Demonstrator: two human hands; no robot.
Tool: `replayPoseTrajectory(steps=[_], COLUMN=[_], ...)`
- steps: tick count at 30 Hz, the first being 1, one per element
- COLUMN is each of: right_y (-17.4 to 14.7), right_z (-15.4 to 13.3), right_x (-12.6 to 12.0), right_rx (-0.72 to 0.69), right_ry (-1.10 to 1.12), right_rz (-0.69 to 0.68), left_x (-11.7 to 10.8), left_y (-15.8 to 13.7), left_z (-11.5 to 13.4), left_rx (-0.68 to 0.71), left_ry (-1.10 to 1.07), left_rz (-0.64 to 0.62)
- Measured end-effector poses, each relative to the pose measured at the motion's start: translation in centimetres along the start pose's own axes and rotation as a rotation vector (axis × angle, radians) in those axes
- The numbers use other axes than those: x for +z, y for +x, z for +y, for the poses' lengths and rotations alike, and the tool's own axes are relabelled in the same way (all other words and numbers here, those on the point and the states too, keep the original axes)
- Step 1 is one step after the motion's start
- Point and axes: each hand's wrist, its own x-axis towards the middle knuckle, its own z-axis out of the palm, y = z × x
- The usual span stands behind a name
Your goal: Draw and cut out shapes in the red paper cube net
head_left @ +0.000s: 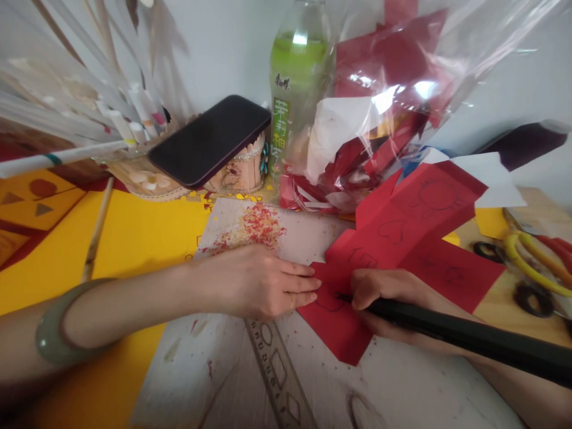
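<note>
A red cut-and-folded paper (397,238) with drawn outlines, a heart among them, lies on the worn whitish board (192,357). My left hand (268,286) is palm down, its outstretched fingertips resting on the left edge of the paper. Above that wrist is a green bangle (53,322). My right hand (379,289) grips a slim black pen (429,319) near its point. The tip meets the paper beside a curved line, just right of my left fingertips. A clear stencil ruler (279,375) with cut-out shapes lies below my left hand.
Behind stand a green drink bottle (290,89), a clear bag of red scraps (357,155) and a dark phone (214,140) propped on wooden pots. Red and yellow shavings (259,226) dot the board. Yellow-handled scissors (531,262) lie right; yellow paper (147,238) spreads left.
</note>
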Motion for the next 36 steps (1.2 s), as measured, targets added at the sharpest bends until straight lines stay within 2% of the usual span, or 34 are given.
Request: replayPoseTrajectory(steps=[14,23,29,36], right_y=[-0.2,0.0,-0.2,-0.6], right_z=[-0.3,-0.9,-2.2,-3.0], right_x=[-0.2,0.1,0.9,0.3], right_rx=[0.016,0.057,0.183,0.283], right_ry=[-0.023,-0.063,-0.106,-0.070], right_rz=[-0.008,0.026,0.145,0.143], left_x=[-0.2,0.0,-0.5,-0.1], left_y=[0.0,-0.1,0.9,2.0], left_z=[-0.2,0.1,2.2,5.0], left_rx=[0.038,-0.001,0.025,0.087], left_ry=[0.005,0.032,0.185,0.265], left_rz=[-0.006,0.002,0.039,0.112])
